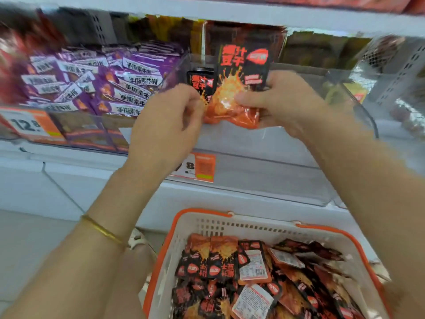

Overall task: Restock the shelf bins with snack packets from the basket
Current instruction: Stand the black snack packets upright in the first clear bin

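Note:
Both hands are raised in front of a clear shelf bin point(271, 162). My right hand point(282, 100) grips a black and orange snack packet point(239, 74) held upright. My left hand point(170, 118) pinches a second, smaller-looking packet of the same kind point(200, 82) at its lower edge, just left of the first. Below, a white basket with an orange rim point(207, 226) holds several more of these packets point(259, 272), some face down showing white labels.
The bin to the left holds several purple packets point(103, 81). Orange price tags point(203, 166) hang on the bin fronts. Another clear bin point(391, 72) stands at the right. A white shelf board point(207, 14) runs above.

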### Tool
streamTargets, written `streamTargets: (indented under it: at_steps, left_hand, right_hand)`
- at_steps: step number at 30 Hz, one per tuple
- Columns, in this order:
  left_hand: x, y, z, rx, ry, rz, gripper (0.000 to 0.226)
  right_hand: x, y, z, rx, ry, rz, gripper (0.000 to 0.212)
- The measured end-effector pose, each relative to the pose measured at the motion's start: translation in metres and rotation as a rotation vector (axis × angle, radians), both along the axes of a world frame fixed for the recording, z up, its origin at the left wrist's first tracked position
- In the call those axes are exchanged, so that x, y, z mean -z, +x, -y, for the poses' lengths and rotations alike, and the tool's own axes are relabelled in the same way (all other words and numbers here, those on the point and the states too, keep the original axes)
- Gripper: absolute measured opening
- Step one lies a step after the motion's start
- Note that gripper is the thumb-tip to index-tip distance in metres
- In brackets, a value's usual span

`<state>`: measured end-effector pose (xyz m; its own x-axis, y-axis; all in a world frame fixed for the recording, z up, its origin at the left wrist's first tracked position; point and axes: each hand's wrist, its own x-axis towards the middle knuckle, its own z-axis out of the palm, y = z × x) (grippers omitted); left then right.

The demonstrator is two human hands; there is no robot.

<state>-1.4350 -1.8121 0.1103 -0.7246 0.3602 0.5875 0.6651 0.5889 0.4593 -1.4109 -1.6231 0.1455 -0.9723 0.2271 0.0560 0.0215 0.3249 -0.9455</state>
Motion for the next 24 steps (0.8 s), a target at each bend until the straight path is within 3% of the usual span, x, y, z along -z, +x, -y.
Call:
streamTargets:
  at_steps: [2,3,9,15,24]
  left_hand:
    - [0.005,-0.019,0.000,-0.029,-0.383,-0.039,0.052]
    - [0.007,-0.023,-0.001,-0.035,-0.454,-0.009,0.061]
    - [0.018,-0.030,-0.007,-0.039,-0.443,0.007,0.072]
    - [0.020,-0.027,-0.005,-0.026,-0.426,-0.013,0.063]
    - [0.024,-0.027,-0.004,-0.008,-0.301,-0.047,0.055]
  right_hand:
    - [0.017,-0.045,0.004,0.076,0.260,0.045,0.035]
    - [0.031,-0.064,0.007,0.075,0.347,0.091,0.039]
    - [0.076,-0.122,0.019,0.073,0.581,0.189,0.023]
    - [0.087,-0.153,0.014,0.218,0.515,0.205,0.034]
    - [0.081,-0.155,0.019,0.217,0.348,0.263,0.040]
